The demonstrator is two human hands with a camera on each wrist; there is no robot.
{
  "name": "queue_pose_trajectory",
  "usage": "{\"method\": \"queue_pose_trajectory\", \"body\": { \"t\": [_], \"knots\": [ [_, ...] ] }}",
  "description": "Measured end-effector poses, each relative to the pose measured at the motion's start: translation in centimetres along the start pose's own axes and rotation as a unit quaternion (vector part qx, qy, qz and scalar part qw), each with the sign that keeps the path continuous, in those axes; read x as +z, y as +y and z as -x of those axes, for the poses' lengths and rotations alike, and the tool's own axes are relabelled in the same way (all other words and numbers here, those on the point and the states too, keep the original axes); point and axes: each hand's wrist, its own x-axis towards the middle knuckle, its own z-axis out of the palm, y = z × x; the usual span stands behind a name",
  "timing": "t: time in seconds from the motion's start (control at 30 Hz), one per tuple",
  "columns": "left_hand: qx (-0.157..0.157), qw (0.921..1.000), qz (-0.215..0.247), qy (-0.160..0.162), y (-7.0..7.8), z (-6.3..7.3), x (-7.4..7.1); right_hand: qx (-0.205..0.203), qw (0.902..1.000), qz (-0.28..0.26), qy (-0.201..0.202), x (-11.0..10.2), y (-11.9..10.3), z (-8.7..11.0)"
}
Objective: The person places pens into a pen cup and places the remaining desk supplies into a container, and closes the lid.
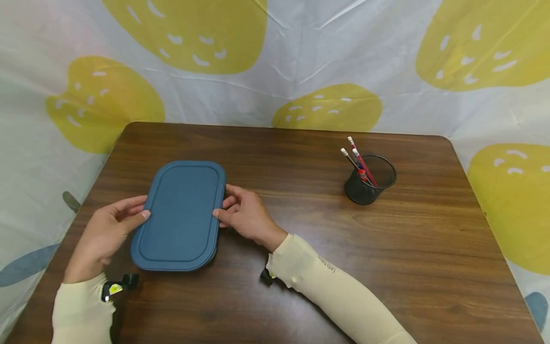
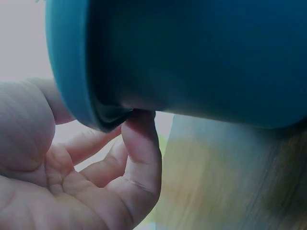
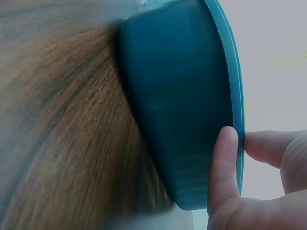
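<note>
A blue rectangular lidded container (image 1: 180, 215) with rounded corners is at the left part of the table. My left hand (image 1: 105, 231) pinches its rim at the left long side, the thumb lying on top of the lid. Under that rim, a curled finger (image 2: 144, 163) shows in the left wrist view. On the opposite long side my right hand (image 1: 249, 215) pinches the rim between thumb and fingers. The right wrist view shows the container's deep side wall (image 3: 177, 100) close to the wood. Its inside is hidden by the lid.
A black mesh pencil cup (image 1: 365, 188) with several pencils (image 1: 361, 162) stands at the right rear of the brown wooden table (image 1: 386, 267). Behind and beside the table hangs a white sheet (image 1: 301, 57) with yellow shapes.
</note>
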Motion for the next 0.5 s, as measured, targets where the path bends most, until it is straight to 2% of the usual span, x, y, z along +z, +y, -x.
{"method": "queue_pose_trajectory", "body": {
  "t": [0.2,0.3,0.4,0.47,0.5],
  "knots": [
    [0.000,1.0000,0.003,0.001,-0.1,-0.1,-0.1,-0.005,0.9999,0.006,-0.006,0.0,0.1,0.0],
    [-0.001,1.0000,0.002,-0.004,-0.1,-0.1,-0.1,-0.011,0.9990,0.040,-0.016,-0.3,0.1,-0.1],
    [0.014,0.9996,-0.023,-0.006,0.1,-0.1,-0.2,-0.031,0.9914,0.125,-0.022,-1.2,-0.2,0.0],
    [0.036,0.9975,-0.061,-0.004,0.6,0.1,-0.3,-0.052,0.9782,0.200,-0.020,-2.0,-0.5,0.5],
    [0.048,0.9952,-0.085,0.000,0.9,0.3,-0.3,-0.066,0.9680,0.242,-0.016,-2.5,-0.6,0.9]
  ]
}}
